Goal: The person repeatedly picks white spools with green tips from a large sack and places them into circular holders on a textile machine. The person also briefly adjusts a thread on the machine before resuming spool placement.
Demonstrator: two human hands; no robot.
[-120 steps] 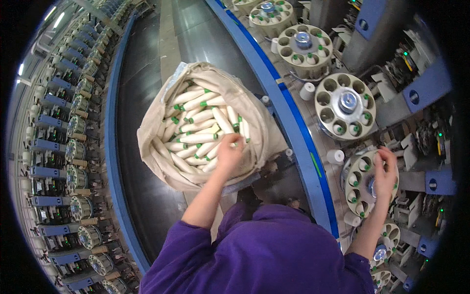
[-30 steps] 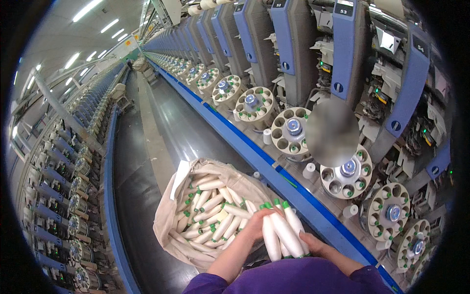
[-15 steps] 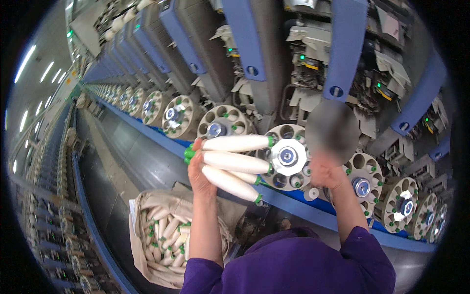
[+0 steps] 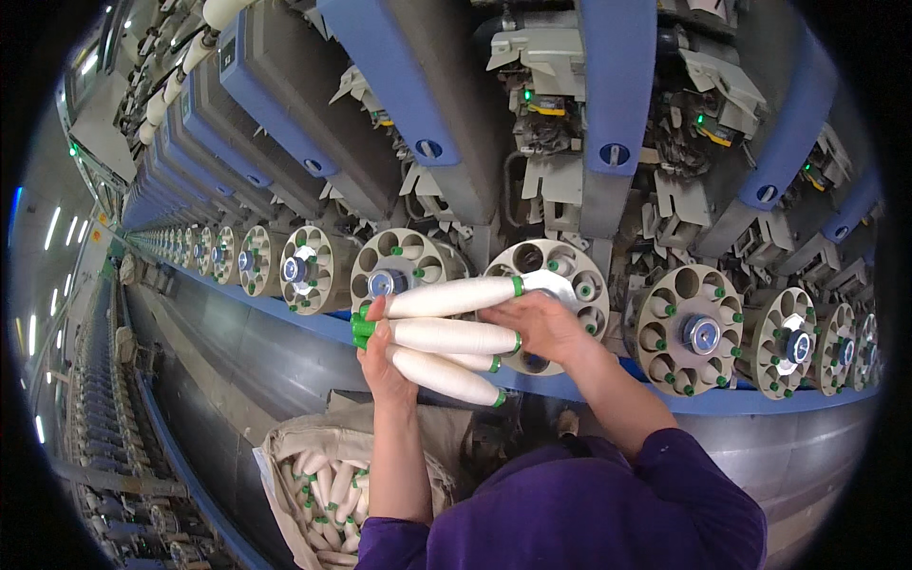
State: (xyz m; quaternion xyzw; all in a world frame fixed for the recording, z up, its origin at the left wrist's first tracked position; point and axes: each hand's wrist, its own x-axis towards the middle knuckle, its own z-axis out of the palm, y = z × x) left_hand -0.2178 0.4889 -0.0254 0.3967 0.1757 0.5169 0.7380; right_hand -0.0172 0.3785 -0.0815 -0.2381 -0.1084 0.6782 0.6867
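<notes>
In my left hand (image 4: 385, 361) is a fan of several white yarn bobbins (image 4: 456, 335) with green ends, gripped at their left ends. They point to the right, roughly level. My right hand (image 4: 540, 326) is at their right ends, fingers stretched toward the gap between the top and middle bobbins; its fingertips are partly hidden there. Behind this hand is a round cream bobbin magazine (image 4: 594, 306) with open pockets, some holding bobbins. The hand and bobbins cover much of its hub.
Below my left forearm stands a cloth sack (image 4: 285, 442) full of similar bobbins. More round magazines (image 4: 655, 359) line the machine on both sides, above a blue rail (image 4: 731, 403). Blue and grey machine columns (image 4: 617, 114) rise behind them. Another machine row (image 4: 104, 408) runs along the far left.
My right hand has moved left from beside the magazine to the right ends of the held bobbins. My left hand keeps its hold. The view has shifted along the machine.
</notes>
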